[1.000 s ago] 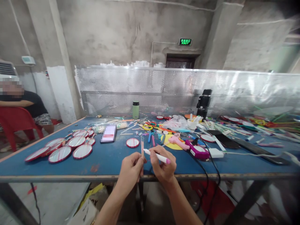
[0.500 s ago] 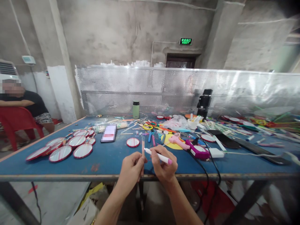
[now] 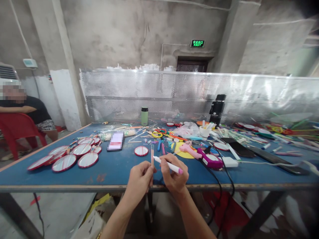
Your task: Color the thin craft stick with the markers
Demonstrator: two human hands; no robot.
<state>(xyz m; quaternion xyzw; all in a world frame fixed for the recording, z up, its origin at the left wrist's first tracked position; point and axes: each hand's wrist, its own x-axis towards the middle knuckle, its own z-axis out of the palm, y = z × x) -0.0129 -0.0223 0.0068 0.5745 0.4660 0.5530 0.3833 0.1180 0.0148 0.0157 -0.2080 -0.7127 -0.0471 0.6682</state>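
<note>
My left hand (image 3: 139, 181) pinches a thin wooden stick (image 3: 152, 154) and holds it upright over the front edge of the blue table (image 3: 112, 167). My right hand (image 3: 173, 176) grips a white marker with a pink cap (image 3: 168, 164), its tip touching the stick just above my left fingers. A small round red-rimmed mirror (image 3: 141, 151) lies on the table just beyond the stick.
Several red-rimmed round mirrors (image 3: 72, 156) lie at the left. A phone (image 3: 116, 141), scissors (image 3: 157, 133), pink and purple glue guns (image 3: 202, 156) with black cables, a green bottle (image 3: 144, 116) and craft clutter fill the far side. A seated person (image 3: 27, 111) is at the far left.
The marker tip has crept slightly along the stick; both hands stay almost in place.
</note>
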